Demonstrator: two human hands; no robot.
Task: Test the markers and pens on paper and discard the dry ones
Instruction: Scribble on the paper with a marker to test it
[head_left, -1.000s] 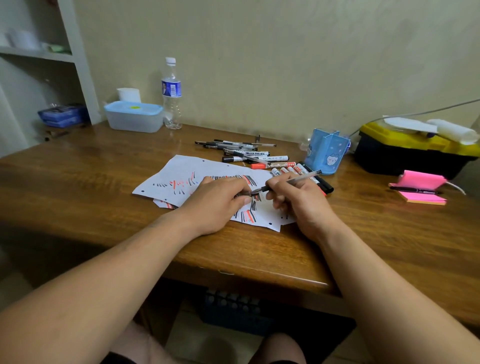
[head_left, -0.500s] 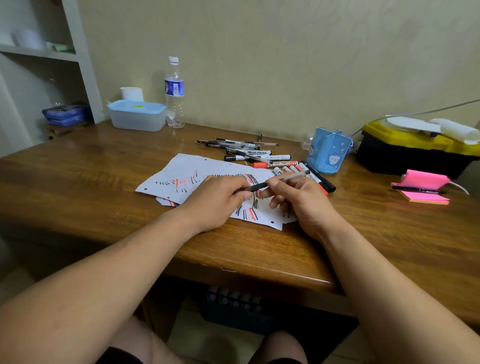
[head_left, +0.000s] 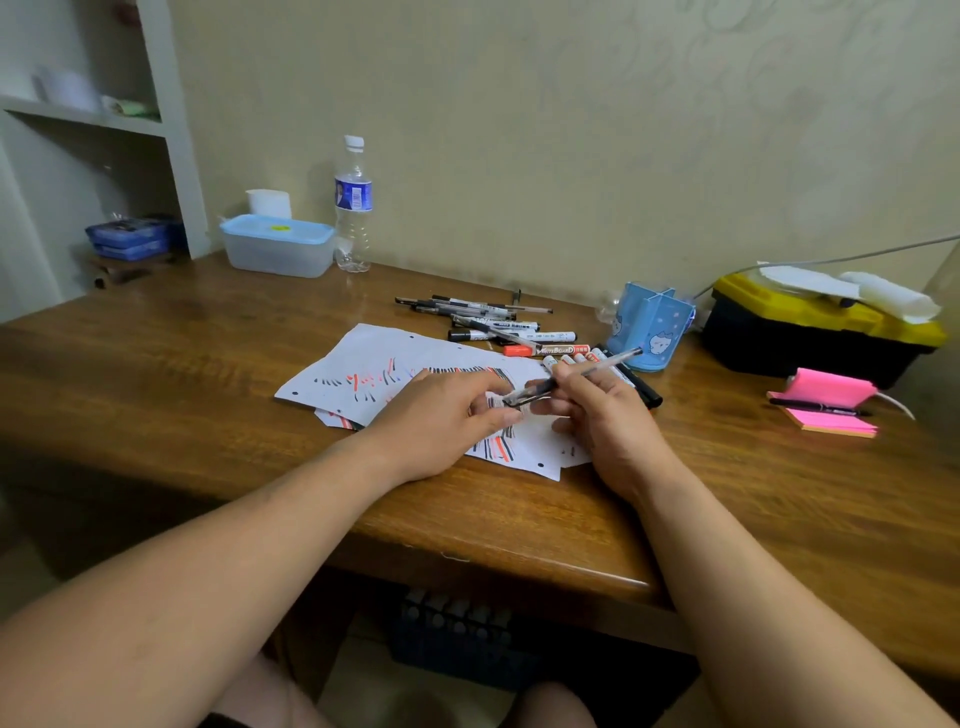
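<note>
A clear-barrelled pen (head_left: 597, 366) with a dark front end is held just above the white paper sheets (head_left: 363, 364), which carry several black and red test strokes. My right hand (head_left: 608, 421) grips the pen's barrel, its back end pointing up and right. My left hand (head_left: 441, 421) rests over the paper and pinches the pen's dark end with thumb and forefinger. Whether that end is a cap or the grip, I cannot tell. A pile of pens (head_left: 483, 312) and several whiteboard markers (head_left: 545, 349) lie behind the paper.
A blue pen holder (head_left: 649, 327) stands right of the markers. A black and yellow toolbox (head_left: 810, 332) and pink sticky notes (head_left: 831, 389) with a black pen (head_left: 815, 407) lie at the right. A water bottle (head_left: 353, 208) and a lidded plastic box (head_left: 278, 249) stand at the back left.
The pen has come up off the paper and sits a little higher between both hands. My left fingers have closed on its dark end.
</note>
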